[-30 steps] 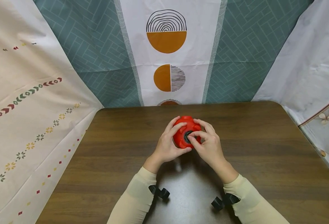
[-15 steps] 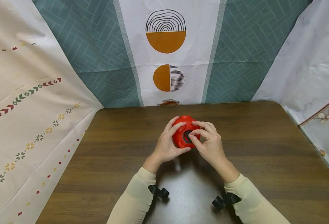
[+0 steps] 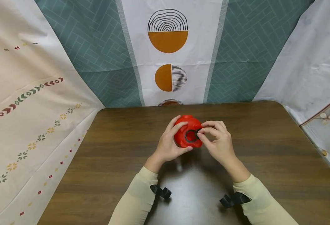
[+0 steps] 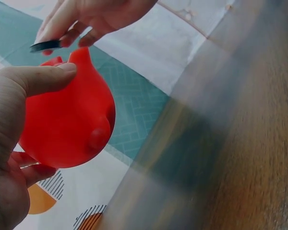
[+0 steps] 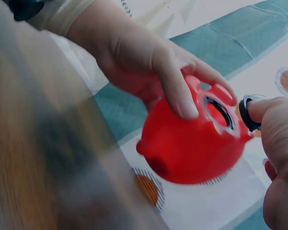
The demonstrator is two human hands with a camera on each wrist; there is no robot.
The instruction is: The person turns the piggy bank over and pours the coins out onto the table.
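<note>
My left hand (image 3: 167, 145) grips a hollow red piggy bank (image 3: 189, 121), thumb on one side and fingers round the other. Its underside faces up, showing stubby feet around a round hole (image 5: 219, 114) with a dark rim. Between the thumb and fingers of my right hand (image 3: 219, 143) is a small black plug (image 5: 245, 114), held just off the hole at its right side. In the left wrist view, the plug (image 4: 44, 46) appears as a thin dark disc above the feet.
Both hands work above a brown wooden table (image 3: 120, 156). Patterned cloths hang behind it, including a teal and white one (image 3: 176, 56), and at both sides. Each sleeve carries a black wrist mount (image 3: 161, 191).
The black plug has come out of the hole as my right hand moved to the right. The left hand keeps its grip on the piggy bank, nearly still.
</note>
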